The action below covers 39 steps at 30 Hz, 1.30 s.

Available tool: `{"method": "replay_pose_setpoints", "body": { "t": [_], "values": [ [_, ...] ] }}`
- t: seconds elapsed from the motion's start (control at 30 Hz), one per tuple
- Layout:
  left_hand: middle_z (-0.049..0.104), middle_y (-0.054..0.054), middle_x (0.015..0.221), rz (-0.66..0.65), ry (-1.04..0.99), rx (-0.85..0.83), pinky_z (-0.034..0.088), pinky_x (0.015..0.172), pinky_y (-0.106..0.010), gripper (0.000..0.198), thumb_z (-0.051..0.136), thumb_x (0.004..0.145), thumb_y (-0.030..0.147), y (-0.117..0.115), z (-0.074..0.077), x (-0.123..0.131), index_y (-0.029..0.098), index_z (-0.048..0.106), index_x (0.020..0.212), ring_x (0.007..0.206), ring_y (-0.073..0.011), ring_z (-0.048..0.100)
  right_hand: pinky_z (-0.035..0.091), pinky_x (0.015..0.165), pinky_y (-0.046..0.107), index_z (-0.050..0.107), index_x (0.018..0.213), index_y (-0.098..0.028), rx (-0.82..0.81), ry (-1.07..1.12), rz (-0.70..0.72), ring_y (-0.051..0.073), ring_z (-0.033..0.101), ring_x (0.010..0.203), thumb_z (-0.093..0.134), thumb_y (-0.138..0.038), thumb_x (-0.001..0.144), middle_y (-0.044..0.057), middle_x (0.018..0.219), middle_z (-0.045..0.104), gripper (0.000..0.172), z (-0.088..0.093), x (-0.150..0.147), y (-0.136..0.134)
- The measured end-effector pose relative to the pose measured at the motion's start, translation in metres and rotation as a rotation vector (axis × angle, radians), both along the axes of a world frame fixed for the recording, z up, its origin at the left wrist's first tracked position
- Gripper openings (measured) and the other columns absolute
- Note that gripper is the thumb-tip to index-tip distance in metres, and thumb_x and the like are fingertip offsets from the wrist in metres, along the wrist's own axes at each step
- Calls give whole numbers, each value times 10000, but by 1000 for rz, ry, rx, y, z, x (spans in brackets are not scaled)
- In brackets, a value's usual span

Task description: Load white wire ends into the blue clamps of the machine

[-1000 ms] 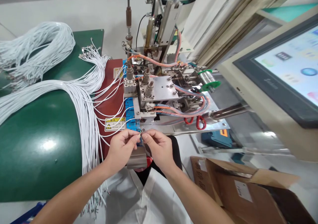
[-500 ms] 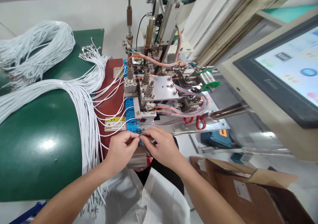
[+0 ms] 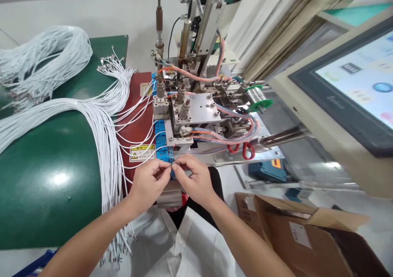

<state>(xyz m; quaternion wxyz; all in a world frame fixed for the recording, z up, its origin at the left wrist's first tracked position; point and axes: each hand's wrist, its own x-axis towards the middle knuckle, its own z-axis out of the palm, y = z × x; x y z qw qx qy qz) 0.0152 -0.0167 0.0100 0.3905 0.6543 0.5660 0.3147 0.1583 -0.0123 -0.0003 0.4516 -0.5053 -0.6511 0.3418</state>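
My left hand (image 3: 149, 183) and my right hand (image 3: 194, 179) meet fingertip to fingertip at the front edge of a small metal machine (image 3: 196, 113). Both pinch the end of a thin white wire (image 3: 144, 162) just in front of a row of blue clips (image 3: 160, 139). The wire runs left to a big bundle of white wires (image 3: 98, 117) draped over a green curved surface (image 3: 52, 174). What sits at the wire's tip is too small to make out.
A red panel with yellow warning labels (image 3: 139, 153) lies under the wires. Orange and red hoses (image 3: 239, 146) loop over the machine. A touchscreen (image 3: 356, 84) stands at the right. An open cardboard box (image 3: 301, 236) sits at lower right.
Both hands stayed together at the machine's front edge; the fingertips shifted slightly up and left, closer to the blue clips. The right wrist swung a little.
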Motion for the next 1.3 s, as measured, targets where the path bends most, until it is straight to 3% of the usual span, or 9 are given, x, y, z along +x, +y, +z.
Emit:
{"method": "replay_pose_setpoints", "body": {
  "t": [0.23, 0.33, 0.5, 0.57, 0.7, 0.8, 1.07, 1.2, 1.3],
  "values": [
    [647, 10, 698, -104, 68, -2, 446, 603, -201, 114, 528, 762, 168, 3, 6, -3, 182, 641, 757, 628, -107, 577, 375, 563, 235, 547, 660, -178, 1, -257, 229, 123, 486, 585, 502, -152, 761, 1, 608, 542, 114, 17, 20, 11],
    [646, 9, 691, -134, 46, -31, 447, 601, -201, 108, 538, 748, 160, 2, 4, -2, 180, 644, 740, 629, -108, 576, 362, 555, 236, 546, 640, -177, -34, -249, 304, 119, 470, 580, 500, -152, 754, -6, 595, 524, 125, 20, 22, 12],
    [633, -6, 686, 61, -121, -78, 457, 567, -196, 97, 544, 765, 225, -2, -1, 3, 157, 613, 759, 587, -99, 571, 373, 498, 219, 529, 618, -176, -307, 288, 9, 99, 445, 521, 510, -262, 778, -26, 550, 480, 183, 8, 2, 0],
    [627, -7, 670, 100, -185, -104, 457, 552, -192, 98, 553, 762, 232, -3, -3, 4, 149, 607, 765, 570, -94, 565, 363, 458, 207, 527, 603, -178, -417, 472, -48, 94, 434, 490, 538, -300, 762, -42, 501, 442, 201, 2, -5, -6],
    [618, -6, 643, 102, -280, -185, 471, 550, -188, 119, 569, 752, 238, -2, -1, 7, 131, 610, 783, 550, -87, 563, 367, 441, 202, 573, 615, -172, -487, 555, -78, 93, 441, 487, 598, -312, 713, -42, 490, 455, 172, -3, -4, -10],
    [614, 2, 636, 91, -309, -217, 480, 537, -188, 207, 573, 747, 234, 0, 2, 8, 123, 606, 918, 528, -83, 563, 388, 456, 206, 612, 663, -162, -491, 551, -72, 86, 452, 491, 609, -313, 701, -24, 549, 526, 156, -2, 2, -8],
    [669, -35, 740, 67, -306, -230, 499, 543, -188, 180, 572, 747, 234, -2, 0, 8, 131, 643, 877, 550, -89, 583, 397, 473, 222, 576, 647, -170, -384, 364, -54, 90, 459, 479, 588, -260, 715, -25, 560, 539, 113, -1, 6, -5],
    [668, -34, 724, 50, -246, -238, 491, 525, -201, 192, 555, 765, 262, -2, -1, 6, 133, 650, 870, 537, -99, 581, 421, 561, 258, 573, 649, -177, -124, 79, -72, 123, 506, 553, 538, -198, 743, 3, 610, 573, 103, -4, 7, -8],
    [662, -16, 729, -37, -76, -161, 475, 534, -216, 212, 536, 781, 261, 4, 3, -1, 167, 640, 940, 544, -106, 575, 428, 632, 282, 573, 639, -181, 16, -83, -78, 147, 535, 620, 524, -188, 750, 25, 641, 599, 122, -7, 10, -7]
  ]
}}
